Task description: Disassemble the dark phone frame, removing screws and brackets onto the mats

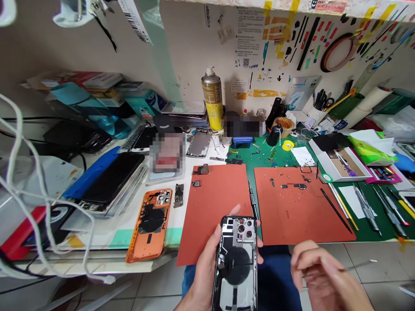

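Seemingly to show its inside, the left hand (205,263) clasps a phone shell (238,265) by its edges over the lap (279,278); the right hand (324,272) curls, whether pinching anything I can't tell. Beyond, mats (215,211) hold parts (300,186), probably against loss.

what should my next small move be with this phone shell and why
I'd probably set the phone shell down on the left red mat: only your left hand holds it, its lower end reaches past the mat's near edge in view, and your right hand is off to the side, not touching it.
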`<action>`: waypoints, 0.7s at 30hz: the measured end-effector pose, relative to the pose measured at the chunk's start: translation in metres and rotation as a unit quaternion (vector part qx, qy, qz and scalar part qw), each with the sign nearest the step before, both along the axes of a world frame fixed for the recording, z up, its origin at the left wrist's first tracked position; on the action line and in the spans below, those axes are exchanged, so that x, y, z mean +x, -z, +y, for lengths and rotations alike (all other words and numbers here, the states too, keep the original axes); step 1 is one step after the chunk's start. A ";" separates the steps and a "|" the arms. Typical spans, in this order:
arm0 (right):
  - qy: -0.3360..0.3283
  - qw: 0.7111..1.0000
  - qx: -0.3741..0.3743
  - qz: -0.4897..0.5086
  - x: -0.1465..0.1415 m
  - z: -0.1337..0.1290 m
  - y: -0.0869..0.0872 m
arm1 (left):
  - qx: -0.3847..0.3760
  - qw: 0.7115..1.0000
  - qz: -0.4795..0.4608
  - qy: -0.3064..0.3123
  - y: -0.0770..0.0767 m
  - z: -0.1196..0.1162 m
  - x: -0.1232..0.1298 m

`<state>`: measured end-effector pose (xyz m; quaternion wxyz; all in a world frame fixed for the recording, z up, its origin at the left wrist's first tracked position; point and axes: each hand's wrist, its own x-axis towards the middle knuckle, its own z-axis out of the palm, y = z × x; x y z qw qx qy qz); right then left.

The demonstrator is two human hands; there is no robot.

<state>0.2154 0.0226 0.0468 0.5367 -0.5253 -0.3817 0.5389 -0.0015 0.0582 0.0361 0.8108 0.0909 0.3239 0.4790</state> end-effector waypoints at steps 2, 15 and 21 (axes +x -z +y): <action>0.021 0.996 0.086 -0.006 0.007 0.007 -0.004 | 0.011 1.000 -0.008 0.012 0.002 -0.002 0.000; 0.106 0.892 0.257 -0.357 -0.079 0.005 0.004 | 0.005 0.998 -0.059 -0.006 0.013 -0.012 -0.002; 0.104 0.880 0.263 -0.382 -0.080 0.010 0.009 | 0.041 0.996 -0.075 0.005 0.017 -0.009 -0.003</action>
